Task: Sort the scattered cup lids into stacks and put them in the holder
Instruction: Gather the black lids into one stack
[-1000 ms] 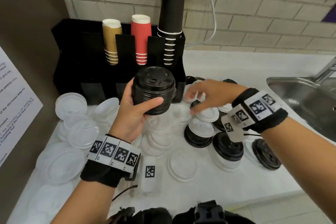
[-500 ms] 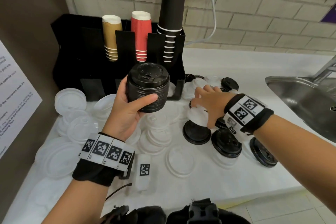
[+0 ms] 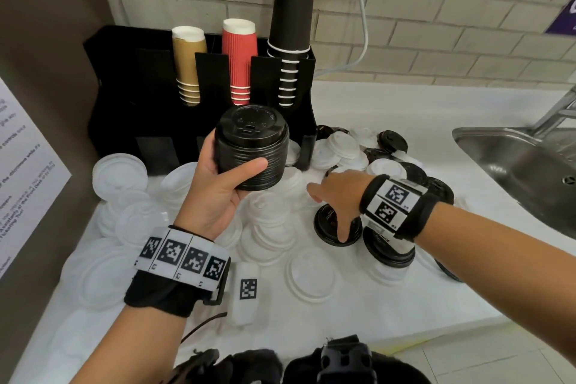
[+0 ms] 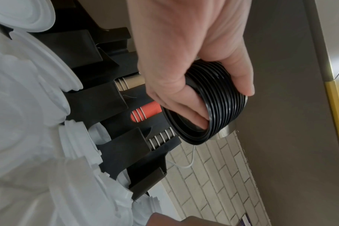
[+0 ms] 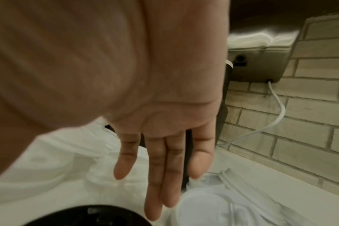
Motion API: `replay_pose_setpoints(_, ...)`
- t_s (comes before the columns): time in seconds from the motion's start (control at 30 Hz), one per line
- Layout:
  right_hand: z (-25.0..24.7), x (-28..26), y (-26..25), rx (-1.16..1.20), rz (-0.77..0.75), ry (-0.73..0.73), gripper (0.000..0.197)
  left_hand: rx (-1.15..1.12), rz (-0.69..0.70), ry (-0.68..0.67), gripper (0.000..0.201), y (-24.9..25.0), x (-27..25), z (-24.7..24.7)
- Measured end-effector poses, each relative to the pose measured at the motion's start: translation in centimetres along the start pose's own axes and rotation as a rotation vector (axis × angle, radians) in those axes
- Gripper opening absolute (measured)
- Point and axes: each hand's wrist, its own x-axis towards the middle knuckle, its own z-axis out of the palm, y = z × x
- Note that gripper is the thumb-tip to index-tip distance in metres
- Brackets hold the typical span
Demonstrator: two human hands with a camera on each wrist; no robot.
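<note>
Black lids (image 3: 252, 150), ribbed and nested into one stack, sit in the left hand (image 3: 215, 193) before the holder (image 3: 149, 121). Left wrist view: fingers (image 4: 240, 78) curl round the stack. Right wrist view: right hand (image 5: 164, 122) fingers straight, together, above white lids (image 5: 213, 206) on the surface.

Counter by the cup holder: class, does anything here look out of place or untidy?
Yes. Loose white lids and black lids lie scattered and overlapping across the counter, outside the black holder. Only the black stack in the left hand is sorted.

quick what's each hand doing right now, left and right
Left hand: grips the stack of black lids, fingers and thumb curled round it.
Right hand: open, fingers straight, holding nothing, over a black lid on the counter.
</note>
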Motion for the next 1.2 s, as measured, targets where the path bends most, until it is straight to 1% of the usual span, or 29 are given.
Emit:
replay_pose_setpoints(0.07,0.5,0.2,0.0,-0.014,0.004,0.028,0.079,-0.012,-0.007,0.002,0.068,0.0,0.0,0.0)
replay_pose_setpoints(0.13,0.9,0.4,0.3,0.007,-0.006,0.051,0.077,-0.028,-0.009,0.005,0.075,0.0,0.0,0.1)
replay_pose_setpoints(0.2,1.4,0.5,0.6,0.023,-0.021,0.053,0.082,-0.041,-0.014,-0.003,0.086,0.1,-0.1,0.3)
replay_pose_setpoints(0.23,1.6,0.5,0.7,0.020,-0.030,0.053,0.085,-0.045,-0.018,-0.005,0.088,0.1,-0.1,0.5)
replay_pose_setpoints(0.3,2.3,0.6,0.7,0.019,-0.038,0.061,0.086,-0.047,-0.027,-0.010,0.080,0.1,0.0,0.7)
replay_pose_setpoints(0.4,2.7,0.5,1.2,0.096,-0.028,0.088,0.078,-0.049,-0.041,-0.011,0.069,-0.1,0.1,0.8)
replay_pose_setpoints(0.47,1.9,-0.1,2.4,0.268,-0.024,0.143,0.071,-0.046,-0.046,0.001,0.068,-0.3,0.1,0.8)
replay_pose_setpoints(0.53,0.7,-1.2,3.8,0.495,-0.061,0.240,0.064,-0.044,-0.049,0.008,0.071,-0.5,0.0,0.8)
replay_pose_setpoints(0.67,-0.8,-3.1,4.7,1.027,-0.233,0.502,0.048,-0.034,-0.063,-0.019,0.085,-0.8,0.0,1.4)
replay_pose_setpoints(0.73,-1.2,-3.6,3.9,1.289,-0.346,0.645,0.046,-0.030,-0.065,-0.022,0.087,-1.0,0.0,1.7)
replay_pose_setpoints(0.77,-1.3,-3.7,3.4,1.355,-0.388,0.718,0.047,-0.027,-0.064,-0.023,0.087,-1.1,0.0,1.8)
replay_pose_setpoints(0.8,-1.4,-3.8,3.0,1.367,-0.414,0.789,0.049,-0.020,-0.062,-0.024,0.086,-1.2,-0.1,1.9)
replay_pose_setpoints(0.87,-1.7,-4.0,2.3,1.301,-0.442,0.897,0.052,0.009,-0.060,-0.025,0.081,-1.3,-0.1,2.1)
replay_pose_setpoints(0.97,-2.0,-3.9,1.6,1.076,-0.412,0.970,0.054,0.049,-0.058,-0.020,0.075,-1.5,-0.1,2.3)
replay_pose_setpoints(1.03,-2.2,-3.8,1.4,0.958,-0.358,1.002,0.055,0.070,-0.054,-0.020,0.074,-1.6,-0.1,2.3)
replay_pose_setpoints(1.2,-3.1,-3.8,1.5,0.893,-0.349,0.986,0.054,0.132,-0.045,-0.043,0.079,-1.6,-0.2,2.5)
